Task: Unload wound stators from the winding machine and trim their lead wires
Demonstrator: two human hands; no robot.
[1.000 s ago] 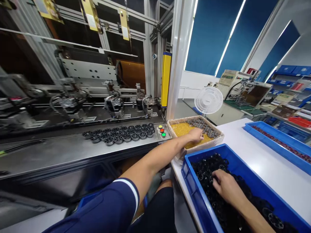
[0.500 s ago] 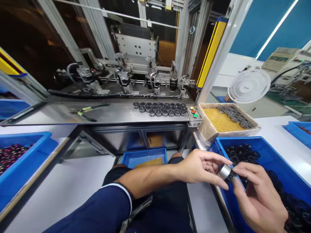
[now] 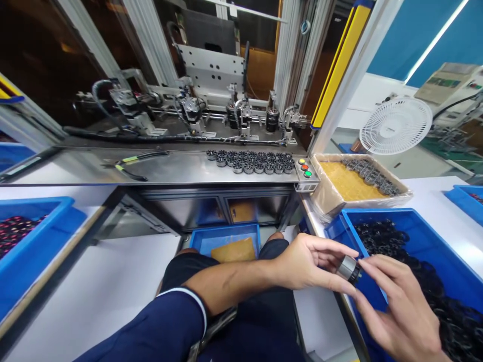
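Observation:
My left hand [image 3: 307,261] grips a short silvery metal cylinder [image 3: 346,266] between thumb and fingers, just above the near corner of the blue bin [image 3: 381,213]. A black toothed plastic piece [image 3: 355,275] sits at the cylinder's right end. My right hand [image 3: 402,301] has its fingertips and thumb closed about that black end. Part of the cylinder is hidden by the left fingers. Below and beyond the right hand, many loose black ring-like parts [image 3: 426,274] lie heaped in the bin.
Rows of similar metal-and-black parts [image 3: 256,163] stand on the steel bench, beside a button box [image 3: 305,172]. Pliers [image 3: 130,166] lie further left. A lined carton [image 3: 328,196], a fan [image 3: 396,125] and a left blue bin [image 3: 56,203] surround the seat. A machine frame rises behind.
The camera view has shifted slightly. The cylinder has turned a little between my hands, and its black toothed end shows more clearly. My right fingertips and thumb have moved slightly.

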